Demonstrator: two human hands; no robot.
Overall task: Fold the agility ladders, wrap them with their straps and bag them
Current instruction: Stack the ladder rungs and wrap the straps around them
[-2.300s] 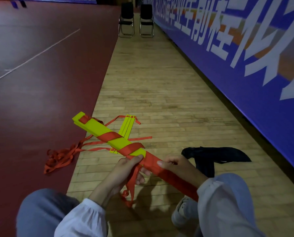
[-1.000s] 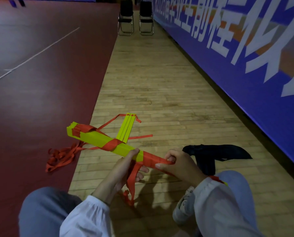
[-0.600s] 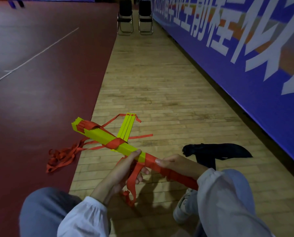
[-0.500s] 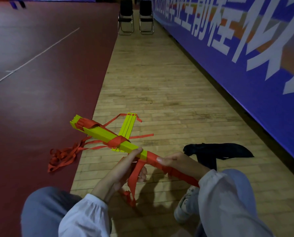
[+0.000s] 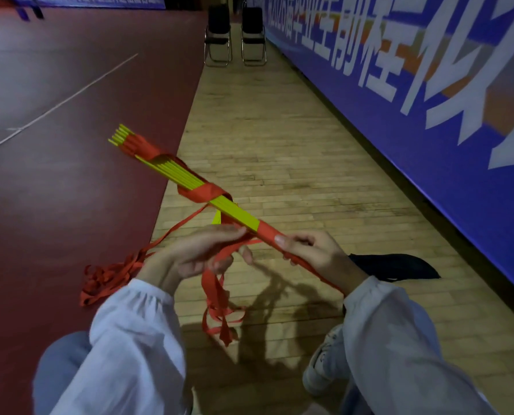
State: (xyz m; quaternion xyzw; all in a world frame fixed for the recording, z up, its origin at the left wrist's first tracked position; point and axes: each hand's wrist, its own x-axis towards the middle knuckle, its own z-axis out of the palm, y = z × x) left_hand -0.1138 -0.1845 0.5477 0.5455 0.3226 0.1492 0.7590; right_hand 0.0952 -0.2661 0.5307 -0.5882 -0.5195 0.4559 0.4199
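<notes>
You held the folded yellow ladder bundle point(image 5: 187, 178) in the air over the edge of the dark red mat point(image 5: 55, 205). It was slanted, far end up and left, near end down toward your right sleeve. The red strap point(image 5: 205, 192) was wound round it in three places: a bunch near the far tip, a band at the middle, and a tight run of turns at the near end.

Your right hand point(image 5: 312, 253) gripped that wrapped near end, thumb laid along the top, fingers curled underneath. Your left hand point(image 5: 196, 253) sat just beside it — upper fingers straight with tips touching the bundle, lower fingers curled round the loose strap tail. The tail ran through that hand and hung down between your legs.

A thin strap line ran from under the bundle's middle to a tangled strap pile point(image 5: 109, 277) on the mat — I couldn't tell which ladder it belonged to. A bit of a second yellow ladder point(image 5: 217, 217) showed under the bundle, mostly hidden.

The black bag point(image 5: 399, 266) lay flat on the wood floor point(image 5: 294, 145) behind your right wrist, apart from the bundle. Two chairs point(image 5: 218, 34) stood far off beside the blue banner wall point(image 5: 429, 130).
</notes>
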